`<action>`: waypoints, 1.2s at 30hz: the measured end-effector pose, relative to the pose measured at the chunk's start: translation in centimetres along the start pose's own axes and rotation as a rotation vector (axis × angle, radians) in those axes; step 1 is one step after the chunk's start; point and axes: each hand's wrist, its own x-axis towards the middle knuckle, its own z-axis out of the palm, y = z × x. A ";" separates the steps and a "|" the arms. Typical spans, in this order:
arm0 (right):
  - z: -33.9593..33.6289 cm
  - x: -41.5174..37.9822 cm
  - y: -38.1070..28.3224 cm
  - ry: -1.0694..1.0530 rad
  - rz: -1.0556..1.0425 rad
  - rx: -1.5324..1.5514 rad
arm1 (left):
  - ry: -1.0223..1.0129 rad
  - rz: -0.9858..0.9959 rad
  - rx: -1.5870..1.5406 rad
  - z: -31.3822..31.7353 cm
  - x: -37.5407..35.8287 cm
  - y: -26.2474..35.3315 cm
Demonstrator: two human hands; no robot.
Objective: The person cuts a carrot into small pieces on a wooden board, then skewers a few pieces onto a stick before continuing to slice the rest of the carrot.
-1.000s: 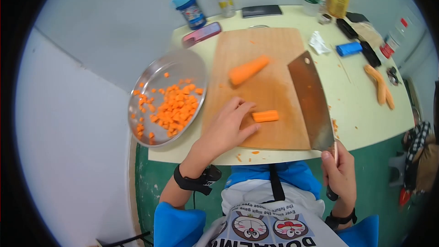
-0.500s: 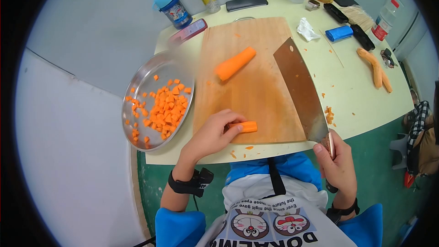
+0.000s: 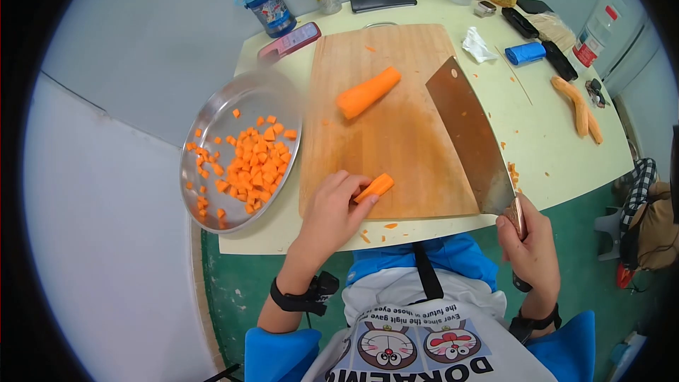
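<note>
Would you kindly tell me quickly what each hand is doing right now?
Left hand: closed on a small carrot piece on the cutting board.
Right hand: closed on the cleaver handle.

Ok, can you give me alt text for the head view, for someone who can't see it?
The left hand grips a short carrot piece at the near edge of a wooden board, while the right hand holds a cleaver lying across the board's right side. A larger carrot chunk lies farther up the board, and a metal tray of diced carrot sits left.
</note>
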 end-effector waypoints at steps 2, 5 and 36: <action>-0.1 0.2 -0.4 -0.043 -0.010 -0.049 | 0.032 0.000 -0.018 0.2 -0.2 -0.1; -0.4 0.5 -1.2 -0.154 -0.059 -0.176 | 0.095 0.054 -0.007 0.5 -0.5 -0.1; -0.7 2.7 -6.0 -0.441 -0.214 -0.565 | 0.498 -0.147 -0.092 4.1 -2.0 2.0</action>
